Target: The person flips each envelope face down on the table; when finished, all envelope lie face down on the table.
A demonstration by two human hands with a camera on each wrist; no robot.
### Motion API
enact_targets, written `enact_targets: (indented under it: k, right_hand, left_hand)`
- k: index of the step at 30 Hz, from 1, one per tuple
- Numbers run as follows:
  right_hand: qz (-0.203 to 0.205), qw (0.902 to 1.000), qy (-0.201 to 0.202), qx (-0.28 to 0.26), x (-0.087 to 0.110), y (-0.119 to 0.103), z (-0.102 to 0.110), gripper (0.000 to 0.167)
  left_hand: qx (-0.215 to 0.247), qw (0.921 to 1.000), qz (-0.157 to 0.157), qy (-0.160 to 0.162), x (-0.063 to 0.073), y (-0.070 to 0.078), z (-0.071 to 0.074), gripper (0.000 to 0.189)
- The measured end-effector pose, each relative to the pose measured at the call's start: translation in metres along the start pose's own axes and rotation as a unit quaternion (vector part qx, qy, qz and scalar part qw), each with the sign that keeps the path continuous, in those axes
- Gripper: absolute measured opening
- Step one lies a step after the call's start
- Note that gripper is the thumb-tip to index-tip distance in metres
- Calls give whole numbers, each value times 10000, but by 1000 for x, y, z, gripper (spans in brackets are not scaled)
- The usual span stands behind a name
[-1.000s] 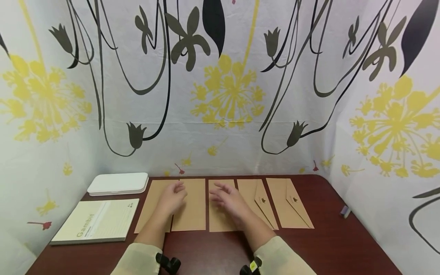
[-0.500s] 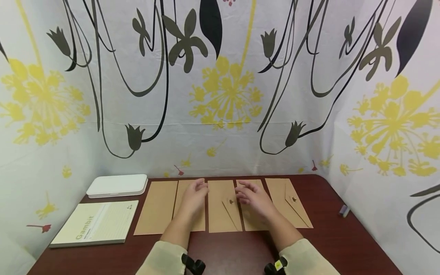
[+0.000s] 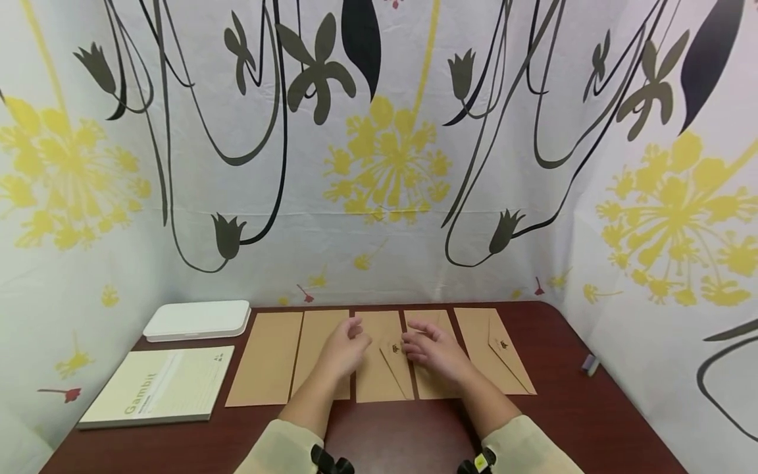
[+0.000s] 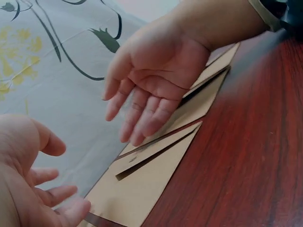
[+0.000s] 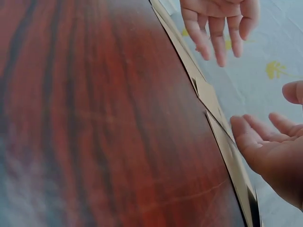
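Shifted rightward since a second ago, the left hand (image 3: 345,347) and right hand (image 3: 437,350), fingers loosely bent and holding nothing, hover above five brown envelopes (image 3: 378,378) lying in a row across the table's (image 3: 580,421) far side.

Five brown kraft-paper envelopes (image 3: 385,361), lying flat side by side along the far edge of the table (image 3: 592,428), crown-marked flaps (image 3: 510,354) showing on the middle and rightmost.

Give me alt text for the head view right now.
A person's left hand and right hand hover over five brown envelopes in a row on a reddish-brown table; a notebook and flat white case lie to the left.
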State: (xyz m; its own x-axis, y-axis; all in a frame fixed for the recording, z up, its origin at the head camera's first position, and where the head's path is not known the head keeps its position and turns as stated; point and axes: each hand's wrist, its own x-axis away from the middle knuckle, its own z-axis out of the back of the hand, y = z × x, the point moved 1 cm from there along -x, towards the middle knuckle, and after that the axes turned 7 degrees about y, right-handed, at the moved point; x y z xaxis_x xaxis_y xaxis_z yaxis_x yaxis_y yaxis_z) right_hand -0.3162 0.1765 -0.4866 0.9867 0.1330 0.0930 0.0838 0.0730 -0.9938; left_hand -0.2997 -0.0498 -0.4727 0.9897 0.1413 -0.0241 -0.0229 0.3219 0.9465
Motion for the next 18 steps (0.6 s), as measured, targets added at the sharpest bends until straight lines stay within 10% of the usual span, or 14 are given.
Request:
enact_targets:
  k: [8,18]
  right_hand:
    - [-40,9996,-286,-18,2,-1,-2,59]
    - [-163,9995,-228,-151,3,-3,-1,58]
  left_hand:
    - [-495,9971,-111,-573,1,-1,2,61]
    - [-498,9972,-93,-553,3,0,0,59]
